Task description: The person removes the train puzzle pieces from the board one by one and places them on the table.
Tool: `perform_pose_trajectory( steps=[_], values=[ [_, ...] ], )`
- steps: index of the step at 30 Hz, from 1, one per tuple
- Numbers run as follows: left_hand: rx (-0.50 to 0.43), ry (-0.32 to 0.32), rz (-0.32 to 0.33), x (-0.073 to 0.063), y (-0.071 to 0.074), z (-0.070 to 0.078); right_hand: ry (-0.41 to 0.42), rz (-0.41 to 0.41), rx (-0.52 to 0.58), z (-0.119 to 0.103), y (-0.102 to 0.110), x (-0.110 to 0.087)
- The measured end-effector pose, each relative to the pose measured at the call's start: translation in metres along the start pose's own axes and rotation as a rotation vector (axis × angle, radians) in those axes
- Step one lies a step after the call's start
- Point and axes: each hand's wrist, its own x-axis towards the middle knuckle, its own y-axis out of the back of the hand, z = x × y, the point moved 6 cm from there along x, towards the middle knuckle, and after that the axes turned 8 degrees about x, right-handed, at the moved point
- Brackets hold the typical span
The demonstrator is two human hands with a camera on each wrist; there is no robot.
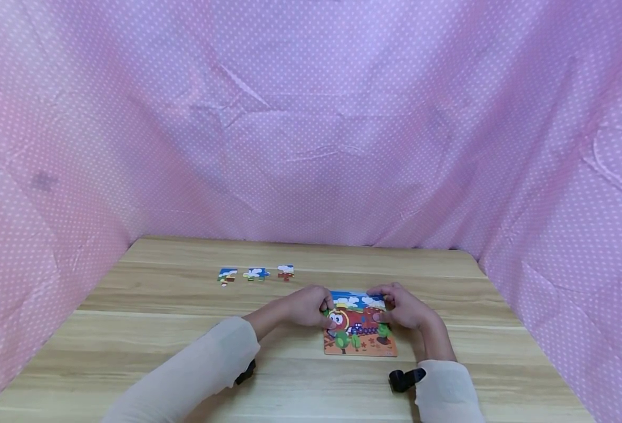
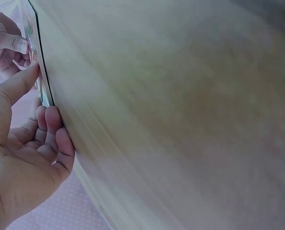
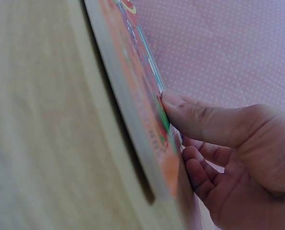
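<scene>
A square jigsaw puzzle (image 1: 364, 343) with a red cartoon train, trees and a blue sky lies at the front right of the wooden table. My left hand (image 1: 307, 306) grips its left side, the thumb on the picture and the other fingers curled at the edge. On the opposite side my right hand (image 1: 407, 308) holds the board, its thumb (image 3: 190, 112) pressing the printed face. In the left wrist view, both the left hand (image 2: 25, 158) and part of the right hand (image 2: 8, 43) meet the puzzle (image 2: 42, 79). The right wrist view shows the board's thick edge (image 3: 128, 115) close to the tabletop.
Three loose puzzle pieces lie in a row farther back: a left one (image 1: 227, 275), a middle one (image 1: 256, 274) and a right one (image 1: 286, 272). Pink dotted cloth (image 1: 311, 147) hangs around the wooden table (image 1: 131, 329) at the back and sides.
</scene>
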Motion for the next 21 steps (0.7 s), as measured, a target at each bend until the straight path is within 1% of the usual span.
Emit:
perform_pose_trajectory(
  steps=[6, 13, 21],
  values=[
    [-0.028, 0.022, 0.028, -0.002, 0.001, 0.004, -0.004, -0.001, -0.001, 0.001, 0.0, 0.0],
    [-0.043, 0.072, 0.069, -0.004, 0.002, 0.009, 0.007, 0.002, 0.012, 0.002, 0.0, 0.002],
    [-0.096, 0.065, 0.1, -0.008, 0.002, 0.013, 0.009, 0.001, 0.018, 0.002, 0.0, 0.002]
  ],
)
